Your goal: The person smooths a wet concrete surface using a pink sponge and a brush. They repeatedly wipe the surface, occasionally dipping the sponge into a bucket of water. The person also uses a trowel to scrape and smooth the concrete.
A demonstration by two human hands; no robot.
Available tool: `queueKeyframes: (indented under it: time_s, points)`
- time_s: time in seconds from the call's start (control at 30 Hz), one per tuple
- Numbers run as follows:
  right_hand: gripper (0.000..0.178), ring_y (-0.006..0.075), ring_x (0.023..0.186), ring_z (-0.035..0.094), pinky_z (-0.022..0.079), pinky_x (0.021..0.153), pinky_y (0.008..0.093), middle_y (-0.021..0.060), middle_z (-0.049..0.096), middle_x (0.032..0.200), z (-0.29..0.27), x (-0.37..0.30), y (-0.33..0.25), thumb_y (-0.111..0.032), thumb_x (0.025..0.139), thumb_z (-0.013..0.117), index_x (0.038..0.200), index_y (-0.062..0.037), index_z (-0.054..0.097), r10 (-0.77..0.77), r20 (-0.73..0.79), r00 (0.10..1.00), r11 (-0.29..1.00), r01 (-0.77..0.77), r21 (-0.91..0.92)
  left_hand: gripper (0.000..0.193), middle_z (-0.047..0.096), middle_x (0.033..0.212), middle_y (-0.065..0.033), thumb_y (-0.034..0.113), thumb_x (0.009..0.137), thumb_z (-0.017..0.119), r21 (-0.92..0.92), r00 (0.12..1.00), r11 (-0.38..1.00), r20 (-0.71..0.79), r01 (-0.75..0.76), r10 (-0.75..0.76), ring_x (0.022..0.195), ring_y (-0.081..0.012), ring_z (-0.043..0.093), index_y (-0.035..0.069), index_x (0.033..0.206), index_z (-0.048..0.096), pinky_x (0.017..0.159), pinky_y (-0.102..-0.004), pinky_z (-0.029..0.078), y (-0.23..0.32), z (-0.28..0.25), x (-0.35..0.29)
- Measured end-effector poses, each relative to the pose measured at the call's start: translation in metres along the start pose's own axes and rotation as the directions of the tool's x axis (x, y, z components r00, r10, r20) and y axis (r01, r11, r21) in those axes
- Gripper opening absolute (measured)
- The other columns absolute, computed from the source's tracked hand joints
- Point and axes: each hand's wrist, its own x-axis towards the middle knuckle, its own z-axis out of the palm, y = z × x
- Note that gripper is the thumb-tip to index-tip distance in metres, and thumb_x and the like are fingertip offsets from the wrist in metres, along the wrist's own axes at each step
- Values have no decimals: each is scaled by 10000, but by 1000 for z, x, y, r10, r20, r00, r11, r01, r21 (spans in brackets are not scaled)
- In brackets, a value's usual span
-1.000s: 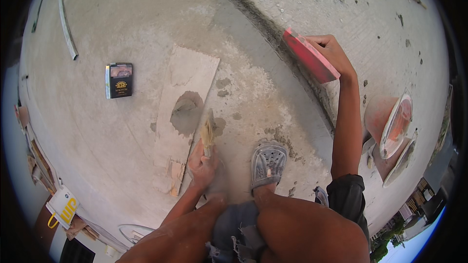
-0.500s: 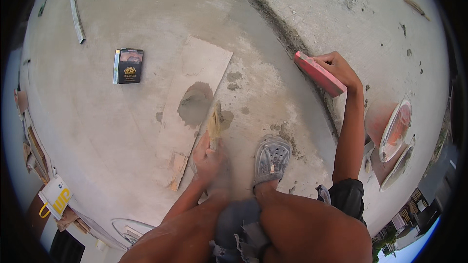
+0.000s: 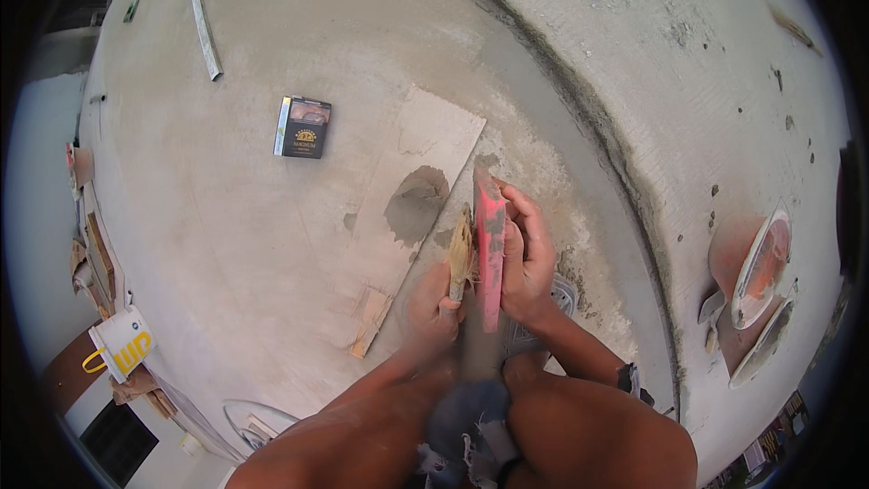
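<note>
Left hand [image 3: 436,304] grips brush [image 3: 461,254] tip-forward, just left of the pink float [image 3: 490,249] that right hand [image 3: 532,263] holds on edge, long axes near parallel, brush-to-float contact likely but unclear.

Two hands [image 3: 434,303] [image 3: 529,258], one float [image 3: 491,263], one brush [image 3: 462,254], one packet [image 3: 303,129].

floor [image 3: 226,244]: grey concrete | wall [image 3: 45,208]: pale, far left | light: even

The left hand [image 3: 434,306] is curled in a grip; the right hand [image 3: 532,258], also gripping, is near it and farther forward. Both forearms [image 3: 584,346] slant inward.
</note>
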Motion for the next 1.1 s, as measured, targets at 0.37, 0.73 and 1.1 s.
queueKeyframes:
  time_s: [0.37,0.73,1.1]
  points:
    - [288,85,1103,556,457,973,259,40,611,1199,-28,-6,-25,-208,1153,465,1328,-20,595,347,436,830,909,-412,60,698,597,1182,-199,-64,807,829,383,877,798,75,-465,475,938,-293,658,100,1457,636,710,-334,556,0,-51,18]
    - [334,89,1120,635,537,947,265,31,653,1242,-28,6,-14,-191,1129,524,1435,-65,566,611,323,723,436,-648,625,526,644,1157,-192,171,940,815,191,962,968,187,162,-198,941,-286,719,89,1429,638,717,-337,617,10,-57,24]
    - [319,85,1038,639,539,908,260,18,661,1153,-23,-6,3,-247,1136,526,1392,-66,584,519,345,782,529,-611,589,779,636,1131,-205,48,764,901,454,888,763,236,-461,395,913,-326,716,108,1478,597,699,-346,585,-24,-75,-7]
